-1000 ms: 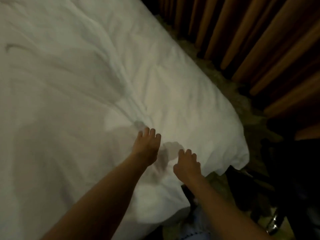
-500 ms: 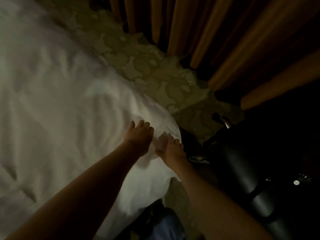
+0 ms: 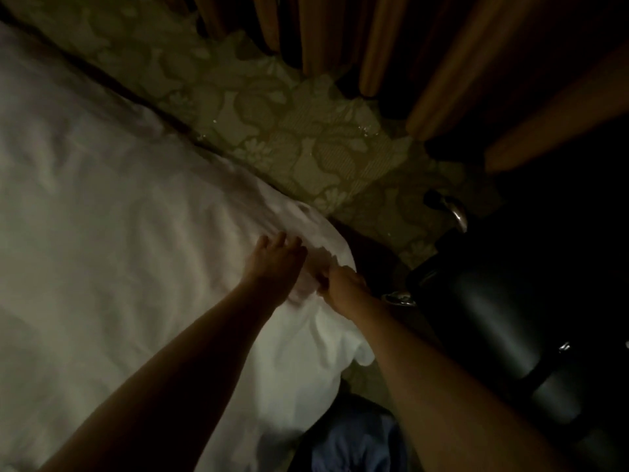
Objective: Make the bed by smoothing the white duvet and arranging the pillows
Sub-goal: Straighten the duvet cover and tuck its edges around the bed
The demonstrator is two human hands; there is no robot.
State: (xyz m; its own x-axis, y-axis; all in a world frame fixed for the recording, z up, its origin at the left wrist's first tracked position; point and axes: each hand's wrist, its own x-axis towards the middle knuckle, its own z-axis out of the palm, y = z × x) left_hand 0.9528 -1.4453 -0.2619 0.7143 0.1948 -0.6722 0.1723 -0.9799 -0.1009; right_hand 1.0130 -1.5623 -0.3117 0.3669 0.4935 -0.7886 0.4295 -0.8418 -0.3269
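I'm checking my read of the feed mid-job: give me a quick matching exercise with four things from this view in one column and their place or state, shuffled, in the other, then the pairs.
Column 1:
1. left hand
2. right hand
3. curtain
4. black chair

Column 2:
A. hangs in orange folds at the top of the view
B. stands on the patterned carpet off the bed corner
C. fingers spread, resting on top of the white duvet
D. curled, gripping the duvet's corner edge

Pairs: 1-C, 2-D, 3-A, 4-B
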